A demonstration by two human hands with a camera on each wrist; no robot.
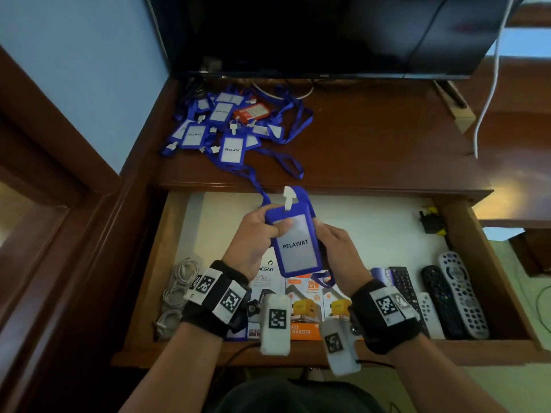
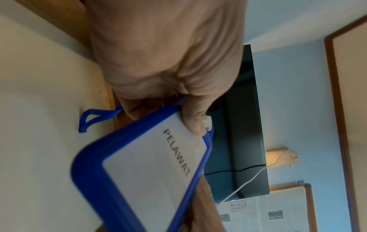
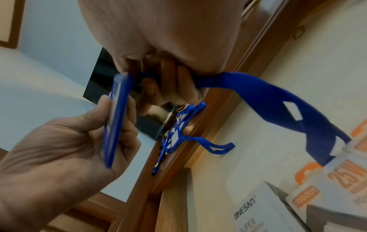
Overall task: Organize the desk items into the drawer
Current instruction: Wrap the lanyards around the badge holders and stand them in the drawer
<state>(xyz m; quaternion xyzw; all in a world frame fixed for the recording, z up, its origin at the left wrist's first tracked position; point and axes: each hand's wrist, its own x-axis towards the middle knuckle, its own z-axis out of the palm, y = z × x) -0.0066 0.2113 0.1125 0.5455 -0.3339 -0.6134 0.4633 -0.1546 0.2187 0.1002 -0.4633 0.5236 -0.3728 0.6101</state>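
A blue badge holder [image 1: 295, 245] reading PELAWAT hangs tilted over the open drawer [image 1: 372, 234]. My left hand [image 1: 268, 228] pinches its upper left corner, thumb on the card face [image 2: 193, 122]. My right hand [image 1: 331, 236] is at its right edge, fingers curled behind it around the blue lanyard [image 3: 278, 100], which trails down to the boxes. In the right wrist view the holder [image 3: 117, 119] is edge-on in the left hand [image 3: 79, 141]. A pile of similar blue badges [image 1: 226, 126], with one orange one, lies on the desk top at the back left.
The drawer holds coiled white cables [image 1: 179, 287] at the left, charger boxes [image 1: 307, 305] in the middle, several remotes [image 1: 459, 293] at the right and a black-yellow plug [image 1: 430, 222]. A black TV [image 1: 313, 34] stands behind the desk; a white cable [image 1: 489, 84] hangs at the right.
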